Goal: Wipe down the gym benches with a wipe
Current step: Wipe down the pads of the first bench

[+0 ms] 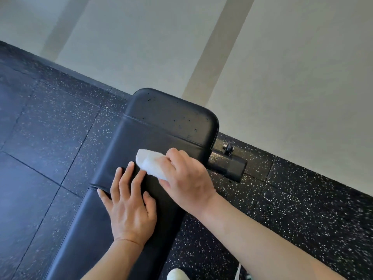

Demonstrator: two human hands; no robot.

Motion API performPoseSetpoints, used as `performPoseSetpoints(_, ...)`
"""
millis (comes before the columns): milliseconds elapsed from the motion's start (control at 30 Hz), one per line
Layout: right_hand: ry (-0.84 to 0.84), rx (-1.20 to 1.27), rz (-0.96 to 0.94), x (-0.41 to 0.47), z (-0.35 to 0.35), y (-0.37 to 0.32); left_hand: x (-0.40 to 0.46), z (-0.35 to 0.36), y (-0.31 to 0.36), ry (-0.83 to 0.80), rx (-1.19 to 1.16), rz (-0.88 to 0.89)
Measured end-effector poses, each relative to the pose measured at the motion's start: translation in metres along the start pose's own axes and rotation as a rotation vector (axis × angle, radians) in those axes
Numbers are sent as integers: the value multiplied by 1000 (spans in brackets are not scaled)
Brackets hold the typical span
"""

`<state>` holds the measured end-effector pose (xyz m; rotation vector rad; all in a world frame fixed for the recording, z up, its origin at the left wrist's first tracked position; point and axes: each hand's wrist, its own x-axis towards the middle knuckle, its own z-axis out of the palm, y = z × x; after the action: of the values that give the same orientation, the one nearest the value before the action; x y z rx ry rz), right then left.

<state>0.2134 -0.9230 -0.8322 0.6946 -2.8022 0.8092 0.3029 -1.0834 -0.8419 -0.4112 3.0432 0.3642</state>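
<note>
Our right hand [187,178] is clamped on the white wipe [150,163], pressing it onto the black bench pad [161,122] near its far end by the wall [282,77]. Left hand [129,207] lies flat and open on the pad, fingers spread, just beside the wipe.

The bench surface [161,122] runs from the bottom left up to the wall [282,77]. Its far end sits close to the wall. Both hands rest on the surface. The left hand [129,207] lies flat, nearer the left edge. The right hand [187,176] is just beside it, pressing the wipe [151,162] onto the surface. The floor [40,138] lies on both sides. A bench foot [228,164] with a small wheel [229,148] sticks out to the right.
</note>
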Motion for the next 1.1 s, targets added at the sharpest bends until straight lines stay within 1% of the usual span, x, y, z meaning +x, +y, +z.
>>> performPoseSetpoints(67,20,-37,-2,8,-10,29,-1,0,0,10,17,12)
performPoseSetpoints(167,101,-33,142,33,-20,74,1,-1,1,32,7,22)
performPoseSetpoints(233,125,-44,224,50,-18,86,1,-1,1,26,8,21)
performPoseSetpoints(300,138,-51,249,67,-9,80,0,0,0,27,16,22)
performPoseSetpoints(367,136,-65,199,82,1,65,1,1,0,28,13,28)
performPoseSetpoints(433,94,-46,146,98,13,43,2,1,-1,8,20,17)
performPoseSetpoints(567,8,12,96,132,41,-5,0,0,0,-18,13,10)
performPoseSetpoints(633,-44,0,62,143,47,-15,1,0,0,-14,8,15)
performPoseSetpoints(767,-79,35,-25,130,29,5,1,-1,-1,-21,18,16)
performPoseSetpoints(900,-63,-20,-133,82,-5,53,1,0,-1,-5,34,38)
performPoseSetpoints(1000,-76,-52,-103,57,-21,77,2,3,-4,4,36,45)
performPoseSetpoints(1100,-61,-106,-61,56,-14,76,0,6,-6,14,29,57)
